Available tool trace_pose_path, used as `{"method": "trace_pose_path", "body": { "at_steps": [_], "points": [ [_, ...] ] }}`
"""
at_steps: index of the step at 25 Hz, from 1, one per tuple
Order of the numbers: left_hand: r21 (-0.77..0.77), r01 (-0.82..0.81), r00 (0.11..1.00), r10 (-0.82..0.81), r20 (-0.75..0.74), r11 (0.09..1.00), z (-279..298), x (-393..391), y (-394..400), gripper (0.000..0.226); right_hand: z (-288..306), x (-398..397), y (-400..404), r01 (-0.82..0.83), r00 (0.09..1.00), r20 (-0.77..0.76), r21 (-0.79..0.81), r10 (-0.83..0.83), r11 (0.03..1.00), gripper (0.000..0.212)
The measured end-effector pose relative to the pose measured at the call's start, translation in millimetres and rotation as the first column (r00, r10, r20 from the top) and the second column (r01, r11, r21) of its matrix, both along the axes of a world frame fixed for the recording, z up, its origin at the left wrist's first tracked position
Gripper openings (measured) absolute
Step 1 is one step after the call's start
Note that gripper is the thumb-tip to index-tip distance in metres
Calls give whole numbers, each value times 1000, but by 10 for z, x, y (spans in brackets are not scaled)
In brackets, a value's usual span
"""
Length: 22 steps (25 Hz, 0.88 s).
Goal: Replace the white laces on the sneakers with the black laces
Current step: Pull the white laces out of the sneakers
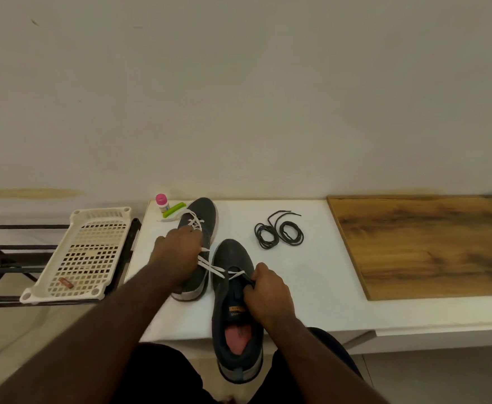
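Note:
Two dark grey sneakers lie on a white tabletop [311,272]. The near sneaker [233,310] points away from me, its heel over the table's front edge. My right hand [268,293] grips its tongue and upper lacing. A white lace [212,268] runs taut from that shoe leftward to my left hand [177,252], which pinches it above the far sneaker [202,217]. The far sneaker still carries its own white lace [193,221]. Two coiled black laces [279,234] rest on the table to the right of the shoes.
A wooden board [425,246] covers the table's right part. A small bottle with a pink cap [162,202] and a green object [174,209] sit at the back left. A white perforated tray [87,255] rests on a black metal rack [3,258] to the left.

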<state>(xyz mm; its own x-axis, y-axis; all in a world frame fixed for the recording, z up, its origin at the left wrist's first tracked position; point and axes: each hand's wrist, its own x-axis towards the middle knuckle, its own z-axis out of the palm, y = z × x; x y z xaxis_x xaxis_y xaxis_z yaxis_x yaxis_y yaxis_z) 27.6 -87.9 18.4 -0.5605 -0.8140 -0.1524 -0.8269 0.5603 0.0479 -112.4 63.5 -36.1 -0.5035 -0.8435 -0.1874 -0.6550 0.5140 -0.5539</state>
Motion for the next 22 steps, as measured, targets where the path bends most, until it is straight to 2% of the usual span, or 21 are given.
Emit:
{"method": "trace_pose_path", "body": {
  "at_steps": [2, 3, 4, 5, 7, 8, 10, 12, 14, 16, 18, 19, 20, 21, 22],
  "points": [
    [-1, -61, 961, 59, -269, 998, -40, -13, 117, 38, -6, 30, -2, -2, 999, 51, -11, 2, 1000, 14],
    [23, -85, 917, 87, -389, 996, -79, -34, 241, 33, -2, 25, -11, 24, 997, 76, -36, -21, 999, 21],
    [89, -102, 884, 131, -448, 991, -123, -54, 384, 25, 17, 0, -29, 59, 995, 87, -81, -52, 995, 24],
    [185, -113, 876, 186, -444, 976, -173, -67, 528, 24, 15, -39, -61, 77, 994, 82, -133, -67, 988, 23],
    [333, -102, 922, 215, -323, 937, -324, -56, 755, 38, 35, -127, -163, 5, 997, 71, -162, 7, 987, 14],
    [357, -106, 931, 219, -293, 928, -407, -36, 816, 41, 42, -141, -218, -95, 993, 54, -140, 104, 986, 17],
    [357, -109, 917, 233, -325, 928, -498, 6, 848, 32, 58, -81, -316, -286, 958, -19, -48, 286, 957, 21],
    [333, -92, 898, 223, -379, 938, -548, 26, 858, 19, 60, 14, -380, -360, 924, -125, 31, 361, 932, 19],
    [306, -99, 882, 226, -414, 947, -576, 43, 861, 13, 25, 40, -385, -328, 932, -159, 7, 325, 945, 16],
    [300, -136, 871, 258, -418, 944, -587, 50, 849, 14, -19, -100, -370, -95, 992, -91, -70, 88, 993, 12],
    [303, -160, 864, 281, -418, 940, -615, 55, 843, 16, -62, -313, -334, 133, 991, 3, -103, -133, 986, 11],
    [295, -156, 863, 276, -423, 942, -618, 50, 849, 15, -58, -368, -301, 127, 992, 40, -123, -123, 984, 13],
    [290, -147, 861, 267, -433, 946, -632, 49, 853, 15, -49, -378, -282, 59, 995, 92, -157, -45, 986, 21],
    [290, -139, 859, 261, -441, 947, -650, 46, 853, 14, -33, -330, -286, -61, 991, 106, -169, 80, 984, 30],
    [291, -128, 858, 253, -448, 948, -672, 39, 853, 14, -18, -247, -304, -207, 975, 50, -130, 215, 970, 33]
  ]
}}
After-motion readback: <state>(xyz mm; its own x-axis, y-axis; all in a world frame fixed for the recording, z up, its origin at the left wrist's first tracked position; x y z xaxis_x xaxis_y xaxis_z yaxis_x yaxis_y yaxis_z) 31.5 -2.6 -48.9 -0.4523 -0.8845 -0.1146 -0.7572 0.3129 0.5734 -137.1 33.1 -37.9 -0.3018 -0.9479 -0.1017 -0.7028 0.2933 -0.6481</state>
